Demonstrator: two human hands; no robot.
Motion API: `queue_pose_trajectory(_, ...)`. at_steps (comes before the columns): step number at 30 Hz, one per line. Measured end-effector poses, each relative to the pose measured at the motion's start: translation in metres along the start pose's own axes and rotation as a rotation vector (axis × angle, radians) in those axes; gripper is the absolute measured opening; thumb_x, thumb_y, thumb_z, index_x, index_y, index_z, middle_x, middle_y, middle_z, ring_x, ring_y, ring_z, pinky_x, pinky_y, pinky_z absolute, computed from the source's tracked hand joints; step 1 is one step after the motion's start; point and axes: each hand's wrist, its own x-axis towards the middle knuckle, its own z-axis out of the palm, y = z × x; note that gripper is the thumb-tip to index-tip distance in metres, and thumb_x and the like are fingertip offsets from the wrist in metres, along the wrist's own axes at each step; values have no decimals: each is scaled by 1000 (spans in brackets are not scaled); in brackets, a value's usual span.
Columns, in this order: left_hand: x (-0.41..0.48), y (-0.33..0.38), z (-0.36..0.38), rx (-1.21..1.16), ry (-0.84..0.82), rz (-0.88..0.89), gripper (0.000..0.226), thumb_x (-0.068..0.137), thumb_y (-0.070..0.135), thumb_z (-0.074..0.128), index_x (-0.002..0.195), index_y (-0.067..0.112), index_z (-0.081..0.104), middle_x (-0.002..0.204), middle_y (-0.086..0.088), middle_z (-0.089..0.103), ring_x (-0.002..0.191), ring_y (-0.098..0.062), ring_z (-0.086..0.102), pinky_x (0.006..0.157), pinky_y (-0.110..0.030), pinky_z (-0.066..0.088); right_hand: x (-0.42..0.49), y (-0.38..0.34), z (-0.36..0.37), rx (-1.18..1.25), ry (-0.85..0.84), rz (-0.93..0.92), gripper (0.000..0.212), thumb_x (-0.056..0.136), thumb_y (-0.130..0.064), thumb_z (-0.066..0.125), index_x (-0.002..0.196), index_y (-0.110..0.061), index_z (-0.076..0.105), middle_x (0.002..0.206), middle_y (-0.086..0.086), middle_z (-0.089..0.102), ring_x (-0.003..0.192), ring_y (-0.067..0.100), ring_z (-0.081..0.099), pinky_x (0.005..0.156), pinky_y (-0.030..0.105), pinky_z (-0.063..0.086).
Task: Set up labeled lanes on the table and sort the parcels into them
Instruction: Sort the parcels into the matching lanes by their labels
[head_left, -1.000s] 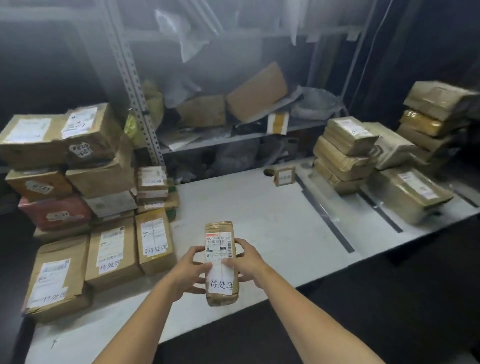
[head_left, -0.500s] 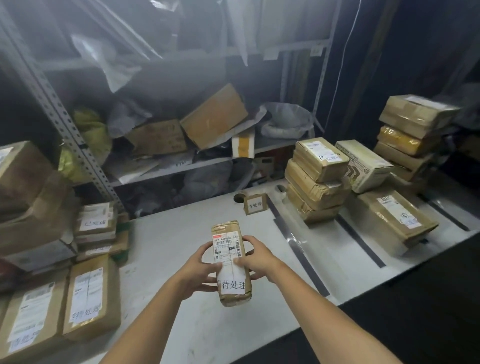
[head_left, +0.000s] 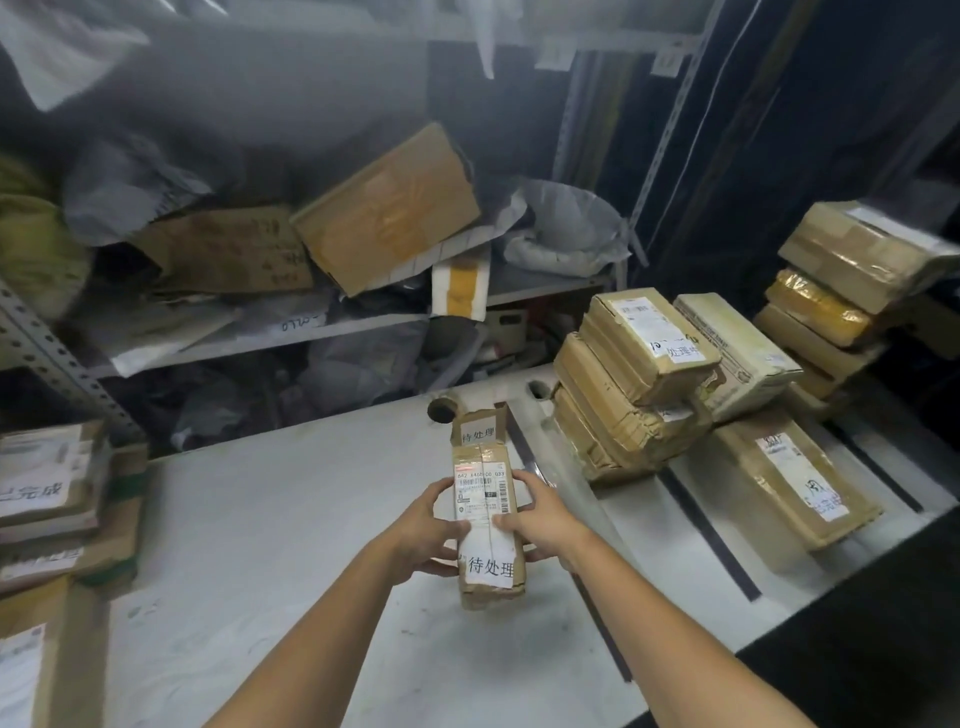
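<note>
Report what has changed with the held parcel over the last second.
The parcel has been carried right across the table and is now held just in front of the standing label card. Unchanged: the left hand and right hand still grip its sides, and the stacks right of the tape line have not moved.

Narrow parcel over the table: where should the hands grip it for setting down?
Grip the parcel by its long sides near mid-length, left hand from the left, right hand from the right: it is long and narrow, so that likely balances it.
</note>
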Motion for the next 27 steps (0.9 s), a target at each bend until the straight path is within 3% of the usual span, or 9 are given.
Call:
queue_pose_trajectory(3,19,7,7,-18,7,-31,74,94,6,65,146,44,30,106,0,70,84,-22,74,66,-40,62,23,-3,-12,-36,-16,9,69,88,-5,72,140,-39,41,110,-2,74,92,19,74,77,50,62)
queue_pose_trajectory(12,56,17,30,-114,114,-82,73,94,6,65,146,42,29,115,-3,71,92,-26,74,77,-44,62,73,-12,-44,-171,-151,-2,76,91,-3,69,150,-33,33,124,1,68,87,13,70,58,31,57)
queue_pose_trajectory(15,65,22,37,-129,148,-85,73,93,8,66,145,43,28,118,-5,71,93,-26,74,76,-43,63,86,-14,-55,-190,-173,-15,72,90,-4,70,145,-37,38,112,-7,68,94,18,70,74,44,62)
queue_pose_trajectory(17,71,26,42,-137,174,-86,73,93,8,66,144,44,28,118,-5,71,92,-25,75,76,-43,63,92,-16,-62,-200,-187,-27,72,89,-5,70,145,-38,38,118,-4,68,101,21,69,82,50,61)
queue_pose_trajectory(27,78,30,55,-66,236,-115,74,95,13,65,148,43,25,125,-3,67,100,-25,71,75,-41,63,93,-20,-73,-239,-251,-22,70,91,-8,68,145,-37,35,128,1,66,111,26,67,87,56,58)
